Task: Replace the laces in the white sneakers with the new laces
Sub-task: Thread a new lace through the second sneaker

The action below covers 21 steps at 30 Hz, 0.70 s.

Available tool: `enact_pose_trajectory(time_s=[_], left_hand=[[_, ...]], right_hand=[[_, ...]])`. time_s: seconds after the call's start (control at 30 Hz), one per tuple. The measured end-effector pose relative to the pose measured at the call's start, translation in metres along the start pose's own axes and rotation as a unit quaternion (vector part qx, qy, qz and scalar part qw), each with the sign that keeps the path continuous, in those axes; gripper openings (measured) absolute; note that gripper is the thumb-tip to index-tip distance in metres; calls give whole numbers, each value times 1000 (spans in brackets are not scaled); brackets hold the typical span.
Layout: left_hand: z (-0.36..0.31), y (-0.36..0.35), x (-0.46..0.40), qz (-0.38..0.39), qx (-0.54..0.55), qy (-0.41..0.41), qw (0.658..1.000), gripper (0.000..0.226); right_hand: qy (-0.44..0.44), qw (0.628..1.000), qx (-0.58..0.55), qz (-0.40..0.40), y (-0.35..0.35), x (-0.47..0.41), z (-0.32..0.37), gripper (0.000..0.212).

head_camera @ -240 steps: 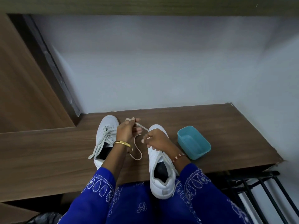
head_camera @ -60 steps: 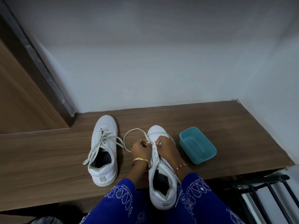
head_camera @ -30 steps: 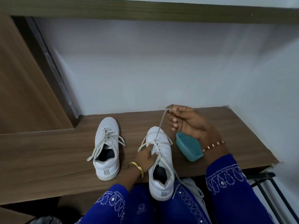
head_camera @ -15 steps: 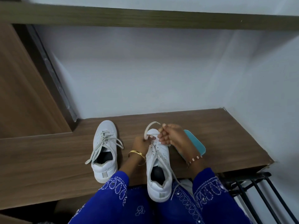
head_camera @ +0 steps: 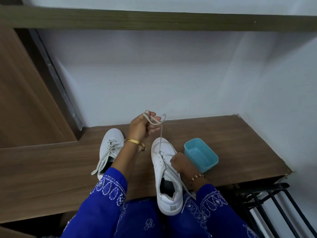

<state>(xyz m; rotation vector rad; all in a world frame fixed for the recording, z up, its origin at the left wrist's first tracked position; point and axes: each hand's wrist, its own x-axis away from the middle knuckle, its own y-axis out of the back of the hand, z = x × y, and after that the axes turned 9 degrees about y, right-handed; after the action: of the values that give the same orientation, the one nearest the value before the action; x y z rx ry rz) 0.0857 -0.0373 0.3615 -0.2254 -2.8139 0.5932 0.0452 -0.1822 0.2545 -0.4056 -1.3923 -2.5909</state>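
Note:
Two white sneakers stand on the wooden bench (head_camera: 51,165). The left sneaker (head_camera: 111,145) is laced, its lace ends trailing toward me, and my left forearm crosses over its heel. The right sneaker (head_camera: 164,177) hangs partly over the bench's front edge. My left hand (head_camera: 142,126) is raised above the toe and pinches an off-white lace (head_camera: 160,134) that runs taut down to the lower eyelets. My right hand (head_camera: 181,163) rests on the right side of this sneaker, fingers curled at the eyelets. Another lace end hangs down past the heel.
An empty teal plastic tub (head_camera: 200,156) sits on the bench just right of the right sneaker. A white wall rises behind, a wooden panel (head_camera: 25,100) at left, a shelf edge (head_camera: 154,19) overhead. A black metal rack (head_camera: 267,203) stands below the bench's right end.
My left hand has left the sneaker and risen, pulling the lace up through the eyelets. My right hand has dropped from the toe to the sneaker's right side, uncovering the teal tub.

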Motion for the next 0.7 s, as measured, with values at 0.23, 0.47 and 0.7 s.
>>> enact_pose_trajectory(time_s=[0.23, 0.47, 0.7], left_hand=[[44, 46, 6, 7, -281, 186, 942, 23], [69, 68, -4, 23, -733, 176, 657, 33], [99, 36, 2, -69, -654, 93, 748, 29]], right_hand=[[-37, 999, -29, 12, 8, 6, 4, 32], [3, 999, 45, 6, 4, 7, 4, 32], [28, 994, 99, -31, -5, 14, 9, 28]])
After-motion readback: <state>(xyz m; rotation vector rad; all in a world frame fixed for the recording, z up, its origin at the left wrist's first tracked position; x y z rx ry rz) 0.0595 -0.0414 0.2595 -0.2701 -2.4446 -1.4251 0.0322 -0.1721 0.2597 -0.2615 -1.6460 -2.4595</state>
